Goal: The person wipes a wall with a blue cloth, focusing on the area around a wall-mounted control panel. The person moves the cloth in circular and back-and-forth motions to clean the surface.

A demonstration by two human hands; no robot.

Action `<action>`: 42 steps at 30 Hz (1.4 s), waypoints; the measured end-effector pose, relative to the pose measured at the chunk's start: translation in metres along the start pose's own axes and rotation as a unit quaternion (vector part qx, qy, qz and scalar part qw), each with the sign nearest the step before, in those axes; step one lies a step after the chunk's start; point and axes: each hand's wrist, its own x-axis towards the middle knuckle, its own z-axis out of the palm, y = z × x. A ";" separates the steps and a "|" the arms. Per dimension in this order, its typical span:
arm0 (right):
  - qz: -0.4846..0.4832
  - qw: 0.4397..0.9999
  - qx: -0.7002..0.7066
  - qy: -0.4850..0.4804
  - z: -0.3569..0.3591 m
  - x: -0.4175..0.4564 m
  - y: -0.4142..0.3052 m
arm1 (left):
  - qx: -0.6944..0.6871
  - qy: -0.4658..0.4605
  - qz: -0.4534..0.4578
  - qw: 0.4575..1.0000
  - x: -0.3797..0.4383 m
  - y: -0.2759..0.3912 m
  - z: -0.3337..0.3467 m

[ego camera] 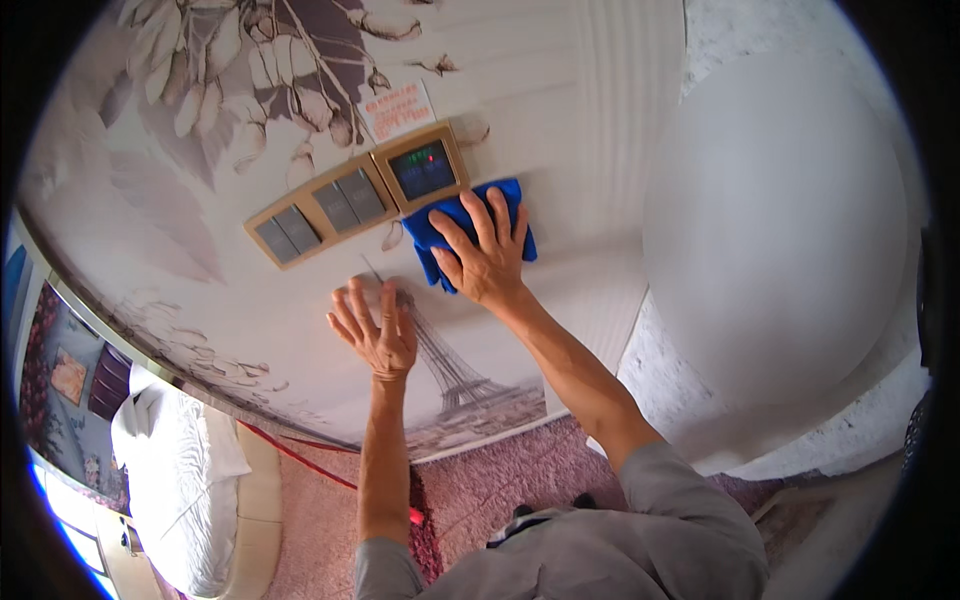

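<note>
My right hand (486, 251) presses a folded blue cloth (510, 196) flat against the wall, its fingers spread over it. The cloth lies just below a gold-framed control panel (424, 171) with a lit dark display and seems to touch its lower edge. Joined to the panel on the left is a gold-framed bank of grey switches (349, 201). Lower and to the left, my left hand (381, 334) holds nothing. Its fingers are apart, at or very near the wall, beside a printed tower (450, 360).
A small paper notice (396, 110) bearing red writing is stuck above the panel. Large pale rounded form (772, 225) fills the right side. A bed with white linen (176, 480) stands at lower left, and a red cord (300, 454) crosses the pink carpet (510, 487).
</note>
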 end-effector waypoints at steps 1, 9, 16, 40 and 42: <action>-0.004 1.000 -0.002 0.012 0.001 0.005 0.003 | -0.008 0.014 -0.007 1.000 0.015 0.009 0.005; -0.037 0.999 0.000 -0.010 -0.006 -0.034 0.032 | 0.016 0.070 -0.025 0.997 0.007 0.015 0.047; -0.104 0.992 0.006 -0.077 -0.002 -0.075 0.029 | 0.003 0.056 -0.039 0.998 0.005 0.019 0.054; -0.173 0.978 0.007 -0.117 -0.007 -0.140 0.044 | 0.007 0.086 -0.134 0.987 -0.056 0.048 0.086; -0.186 0.975 0.003 -0.123 -0.005 -0.145 0.051 | 0.017 0.092 -0.108 0.990 -0.053 0.046 0.086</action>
